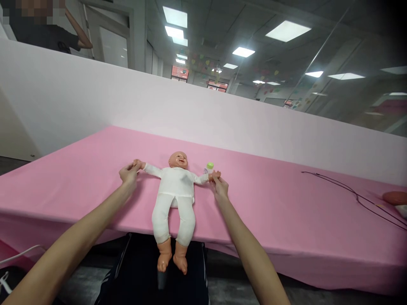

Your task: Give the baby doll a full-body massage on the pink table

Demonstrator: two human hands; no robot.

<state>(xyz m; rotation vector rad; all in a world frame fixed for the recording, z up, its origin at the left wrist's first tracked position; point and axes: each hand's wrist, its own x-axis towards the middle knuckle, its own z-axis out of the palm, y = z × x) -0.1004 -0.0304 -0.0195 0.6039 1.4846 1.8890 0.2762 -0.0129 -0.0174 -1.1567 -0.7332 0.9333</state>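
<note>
A baby doll point(176, 182) with a white cloth body lies on its back on the pink-covered table point(260, 203). Its head points away from me, and its bare feet hang past the near edge. My left hand point(129, 173) is closed around the doll's hand on the left side, and that arm is stretched outward. On the other side, my right hand point(220, 186) pinches the doll's other hand, holding that arm out too. Just behind my right hand stands a small bottle with a green cap point(210, 165), partly hidden by the doll's hand.
Dark thin cables point(345, 186) run across the table's right side towards a brownish rounded object point(394, 198). A low white wall point(190, 110) rises along the back edge, with glass above it. Behind it at upper left stands a person point(41, 36). A white cord point(23, 253) hangs at lower left.
</note>
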